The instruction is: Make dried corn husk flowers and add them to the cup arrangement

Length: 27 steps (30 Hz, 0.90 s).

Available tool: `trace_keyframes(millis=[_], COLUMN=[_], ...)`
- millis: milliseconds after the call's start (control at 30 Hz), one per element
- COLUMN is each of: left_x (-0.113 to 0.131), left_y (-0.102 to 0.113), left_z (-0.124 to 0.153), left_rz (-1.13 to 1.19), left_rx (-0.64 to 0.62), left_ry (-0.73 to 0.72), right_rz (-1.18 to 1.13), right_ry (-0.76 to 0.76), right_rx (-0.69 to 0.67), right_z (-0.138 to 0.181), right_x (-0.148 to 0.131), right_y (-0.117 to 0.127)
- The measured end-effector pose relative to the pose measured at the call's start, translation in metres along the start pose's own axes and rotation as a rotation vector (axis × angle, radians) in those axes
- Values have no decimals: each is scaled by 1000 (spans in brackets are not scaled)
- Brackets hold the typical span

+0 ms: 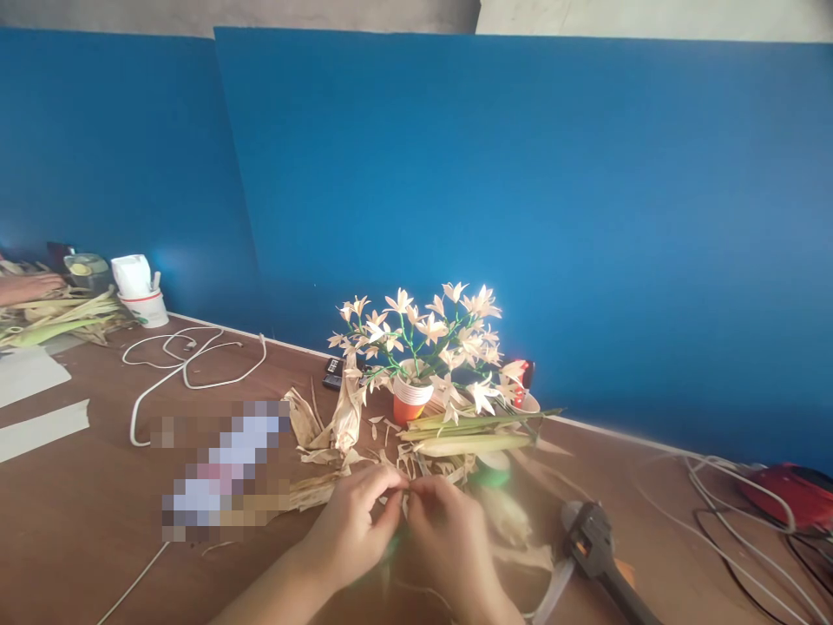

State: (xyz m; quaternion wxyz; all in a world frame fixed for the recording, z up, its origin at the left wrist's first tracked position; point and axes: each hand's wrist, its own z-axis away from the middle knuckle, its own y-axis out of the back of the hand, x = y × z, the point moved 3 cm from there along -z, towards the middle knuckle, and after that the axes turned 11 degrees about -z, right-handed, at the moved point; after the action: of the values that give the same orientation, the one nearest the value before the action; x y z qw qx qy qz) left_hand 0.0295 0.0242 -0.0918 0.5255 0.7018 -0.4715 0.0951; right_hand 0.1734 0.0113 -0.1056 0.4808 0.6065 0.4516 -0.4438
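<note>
My left hand and my right hand meet over the brown table, fingertips pinched together. Whatever lies between them is too small and hidden to name. Just beyond the fingers lie dry corn husk scraps and green husk leaves. Behind these stands an orange and white paper cup holding cream flowers on green stems. A roll of green tape sits near my right hand. Farther right rests a black glue gun.
A white cable loops at the left, near a white cup. Another person's hand touches husks at the far left. A red object with tangled cords lies at the right. Blue panels close off the back.
</note>
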Motion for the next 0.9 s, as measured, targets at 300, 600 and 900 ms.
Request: trace_keyframes(millis=[300, 600, 900], left_x=[-9, 3, -4], left_y=[-17, 3, -1], left_z=[-1, 5, -1], left_rz=[343, 51, -66], left_rx=[-85, 199, 170], left_ry=[292, 57, 157], right_rz=[-699, -647, -763], right_ry=[-526, -441, -492], right_rx=[-135, -10, -169], right_z=[-2, -1, 1], right_x=[12, 17, 7], right_y=[-14, -10, -15])
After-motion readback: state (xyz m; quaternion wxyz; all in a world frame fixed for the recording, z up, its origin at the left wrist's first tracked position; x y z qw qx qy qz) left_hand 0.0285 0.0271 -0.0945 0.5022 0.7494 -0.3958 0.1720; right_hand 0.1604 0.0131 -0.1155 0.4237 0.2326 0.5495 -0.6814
